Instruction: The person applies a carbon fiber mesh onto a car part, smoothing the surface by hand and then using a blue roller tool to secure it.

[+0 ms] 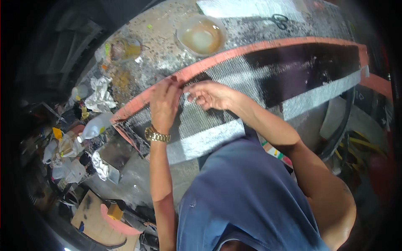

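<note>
The long, curved panel of dark woven cloth [247, 83] is lying across the desk [157, 39] right in front of you, arching from the lower left up to the far right, and a salmon-coloured border [226, 55] is running along its far edge. Your left hand [164, 102] is bending over that border with its fingers drawn together, and your right hand [211, 95] is curling its fingers just beside it over the weave; whether either is pinching the cloth or a thread, you can't tell from here. A gold-toned watch [157, 135] is circling your left wrist. Along the near side, one silvery-white strip [213, 136] is sitting close to your blue shirt [243, 188], while another strip [322, 94] is following the edge farther right. Beyond the border, the desk is showing a stained, speckled top, where a translucent bowl [220, 32] with brownish residue is resting and dark-handled scissors [280, 21] are lying near a pale sheet [251, 7]. To the left, a tub with amber contents [126, 48], crumpled white paper [100, 95] and a translucent bottle [95, 126] are cluttering the space. Farther out, a tan board [90, 219] is lying at the lower left, a black hose [345, 121] is curving at the right, and the room's edges are fading into darkness.
</note>
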Action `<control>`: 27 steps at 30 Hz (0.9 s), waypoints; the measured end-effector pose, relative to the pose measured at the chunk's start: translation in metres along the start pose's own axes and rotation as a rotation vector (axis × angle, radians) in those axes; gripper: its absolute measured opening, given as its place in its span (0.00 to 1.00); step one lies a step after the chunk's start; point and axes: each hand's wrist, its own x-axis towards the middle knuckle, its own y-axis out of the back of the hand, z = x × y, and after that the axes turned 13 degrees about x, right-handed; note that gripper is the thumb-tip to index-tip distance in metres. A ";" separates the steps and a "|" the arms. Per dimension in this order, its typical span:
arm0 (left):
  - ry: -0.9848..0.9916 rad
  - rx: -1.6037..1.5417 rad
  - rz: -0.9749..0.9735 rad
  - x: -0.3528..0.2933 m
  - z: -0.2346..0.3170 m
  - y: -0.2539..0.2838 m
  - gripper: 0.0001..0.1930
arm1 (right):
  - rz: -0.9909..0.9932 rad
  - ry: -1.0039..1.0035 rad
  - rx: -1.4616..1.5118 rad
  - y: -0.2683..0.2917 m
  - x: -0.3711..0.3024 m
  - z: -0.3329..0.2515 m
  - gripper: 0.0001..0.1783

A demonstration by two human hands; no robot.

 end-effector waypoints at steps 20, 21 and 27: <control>0.108 0.095 -0.306 -0.186 0.050 -0.045 0.41 | 0.252 0.798 -2.104 0.057 -0.092 0.127 0.41; 0.127 0.081 -0.300 -0.190 0.050 -0.043 0.41 | 0.302 0.806 -2.137 0.060 -0.098 0.125 0.41; 0.255 0.076 -0.254 -0.211 0.046 -0.039 0.42 | 0.557 0.634 -2.236 0.065 -0.113 0.117 0.42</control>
